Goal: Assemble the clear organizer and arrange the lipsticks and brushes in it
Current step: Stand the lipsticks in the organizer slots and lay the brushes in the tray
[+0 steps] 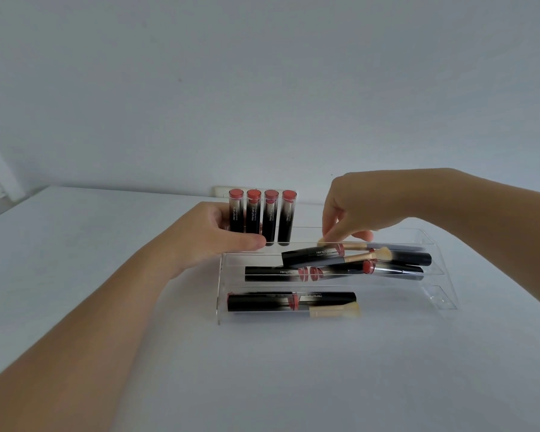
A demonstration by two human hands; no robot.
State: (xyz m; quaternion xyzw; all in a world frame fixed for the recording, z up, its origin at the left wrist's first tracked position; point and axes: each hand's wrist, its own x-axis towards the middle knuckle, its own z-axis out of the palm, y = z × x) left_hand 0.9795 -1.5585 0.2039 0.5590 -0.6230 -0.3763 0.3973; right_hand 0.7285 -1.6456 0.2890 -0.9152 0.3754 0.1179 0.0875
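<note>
A clear stepped organizer stands on the white table. Several black lipsticks with red tops stand upright in its back row at the left. My left hand wraps around the leftmost upright ones, thumb along the front lip. More lipsticks and small brushes lie flat across the middle tiers. A lipstick and a brush lie in the front tier. My right hand reaches down from the right, fingertips pinched on a brush in the upper tier.
The white table runs to a pale wall behind. A wall socket sits just behind the upright lipsticks. The right half of the organizer's back row holds nothing upright.
</note>
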